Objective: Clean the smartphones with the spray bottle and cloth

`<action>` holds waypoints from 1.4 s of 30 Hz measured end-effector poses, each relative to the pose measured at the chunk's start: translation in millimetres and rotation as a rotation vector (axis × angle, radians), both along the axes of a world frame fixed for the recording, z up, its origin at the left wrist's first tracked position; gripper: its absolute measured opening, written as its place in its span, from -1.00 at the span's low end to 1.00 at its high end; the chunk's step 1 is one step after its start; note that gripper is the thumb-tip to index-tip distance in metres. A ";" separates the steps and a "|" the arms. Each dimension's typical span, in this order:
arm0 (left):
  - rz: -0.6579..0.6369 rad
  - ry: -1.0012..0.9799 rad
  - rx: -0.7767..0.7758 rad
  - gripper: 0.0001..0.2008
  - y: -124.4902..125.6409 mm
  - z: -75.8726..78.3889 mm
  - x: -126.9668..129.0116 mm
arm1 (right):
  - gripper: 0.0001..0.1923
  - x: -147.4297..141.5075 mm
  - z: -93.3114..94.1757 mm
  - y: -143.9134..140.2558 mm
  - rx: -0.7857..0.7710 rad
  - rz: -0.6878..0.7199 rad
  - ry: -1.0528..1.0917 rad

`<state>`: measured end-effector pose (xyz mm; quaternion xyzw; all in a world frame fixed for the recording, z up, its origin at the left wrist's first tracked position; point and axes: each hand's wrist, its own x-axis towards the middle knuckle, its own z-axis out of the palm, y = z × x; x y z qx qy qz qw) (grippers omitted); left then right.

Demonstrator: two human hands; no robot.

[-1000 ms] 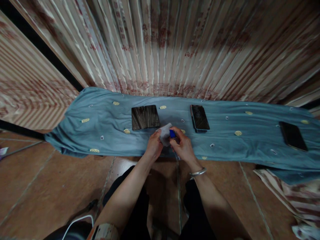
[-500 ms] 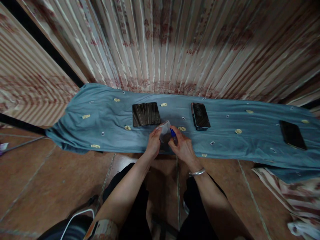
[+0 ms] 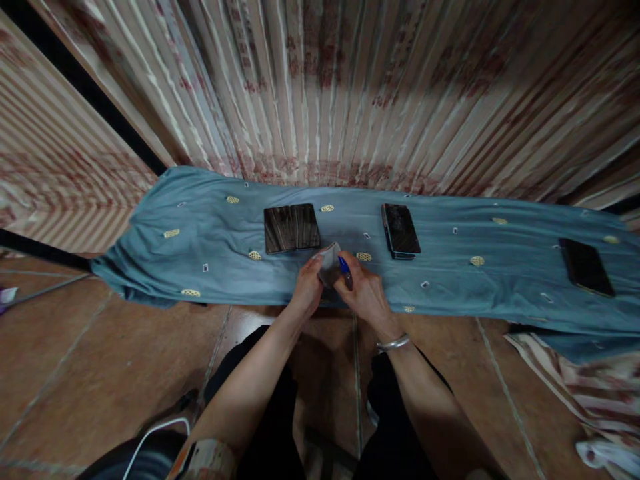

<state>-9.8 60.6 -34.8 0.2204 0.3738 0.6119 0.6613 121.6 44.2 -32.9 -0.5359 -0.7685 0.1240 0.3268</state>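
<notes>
My left hand [image 3: 309, 280] pinches a grey cloth [image 3: 329, 262], held up over the front part of the blue-green sheet. Close on its right, my right hand [image 3: 367, 293] is wrapped round a small bottle with a blue top [image 3: 345, 265]; it looks like a spray bottle, though the fingers cover most of its body. The blue top is beside the cloth. Just beyond the left hand lie two dark glossy panels side by side, like phones or an opened folding phone [image 3: 292, 229]. Right of my hands is a small stack of phones [image 3: 403, 230].
Another dark phone [image 3: 586, 267] lies far right on the patterned sheet [image 3: 480, 287]. A pleated curtain [image 3: 320, 100] hangs behind, with a black pole [image 3: 90, 87] at left. Below are floor tiles [image 3: 60, 360], a white cable [image 3: 155, 433] and striped fabric [image 3: 590, 380] at lower right.
The right hand and the blue-topped bottle have shifted very slightly left, toward the cloth. The left hand keeps its hold, and the phones have not moved.
</notes>
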 end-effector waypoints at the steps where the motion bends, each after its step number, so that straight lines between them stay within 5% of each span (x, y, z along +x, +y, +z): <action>1: -0.001 -0.003 -0.001 -0.72 -0.1 -0.6 0.0 | -0.45 0.0 0.2 -0.5 0.003 0.003 -0.004; 13: 0.039 -0.114 -0.197 -0.87 0.7 7.6 -8.4 | -0.33 27.0 -20.6 26.8 -0.053 -0.208 -0.150; 19: 0.037 -0.121 -0.244 -0.82 -2.7 18.9 -6.7 | -0.44 26.6 -26.6 43.3 -0.040 -0.142 -0.145; 23: 0.031 -0.137 -0.276 -0.79 -3.2 25.3 -4.7 | -0.55 22.8 -18.8 37.9 -0.005 -0.110 0.133; 30: 0.007 -0.180 -0.294 -0.75 -4.9 31.8 -2.7 | -0.52 18.0 -4.5 14.2 -0.278 -0.043 0.640; 39: -0.030 -0.013 -0.165 -0.82 -5.2 12.0 -2.5 | -0.72 15.8 -5.6 14.0 -0.501 -0.155 1.154; 42: 0.077 0.158 -0.128 -0.72 3.3 4.4 -15.7 | -0.71 16.4 -2.0 12.4 -0.615 -0.138 1.383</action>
